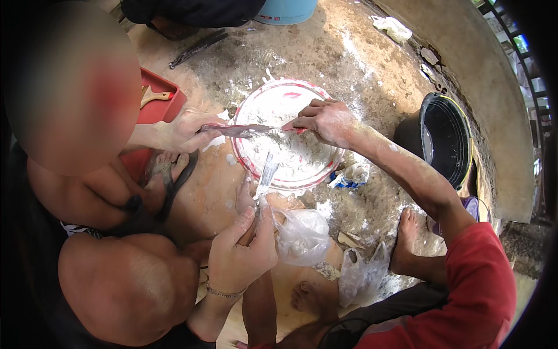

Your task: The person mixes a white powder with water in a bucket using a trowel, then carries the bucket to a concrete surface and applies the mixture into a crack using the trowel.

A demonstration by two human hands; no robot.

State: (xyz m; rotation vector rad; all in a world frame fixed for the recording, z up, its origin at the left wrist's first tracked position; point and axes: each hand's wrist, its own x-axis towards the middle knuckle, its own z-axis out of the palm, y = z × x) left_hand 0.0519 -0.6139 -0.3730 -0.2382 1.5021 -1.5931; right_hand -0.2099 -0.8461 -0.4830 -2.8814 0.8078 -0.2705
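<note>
My right hand (pixel 241 250), a chain bracelet at its wrist, is closed round the handle of a putty knife (pixel 267 174). Its whitish metal blade points up toward a round, red-rimmed tray (pixel 238 152) smeared with white paste (pixel 285 157). My left hand is not in view. At the left, a co-worker's hand (pixel 189 129) grips a dark, paste-coated spatula (pixel 244 130) over the tray. Opposite, a hand (pixel 328 121) of a person in a red sleeve holds a small red scraper (pixel 293 127) at that spatula's tip. Beside my right hand lies a clear plastic bag (pixel 303 235).
A black bucket (pixel 430 139) stands at the right, a blue bucket (pixel 285 10) at the top. A red paint tray (pixel 165 107) with a brush (pixel 156 96) sits at the left. Another plastic bag (pixel 363 273) and bare feet (pixel 407 238) are near the tray. White spatters mark the floor.
</note>
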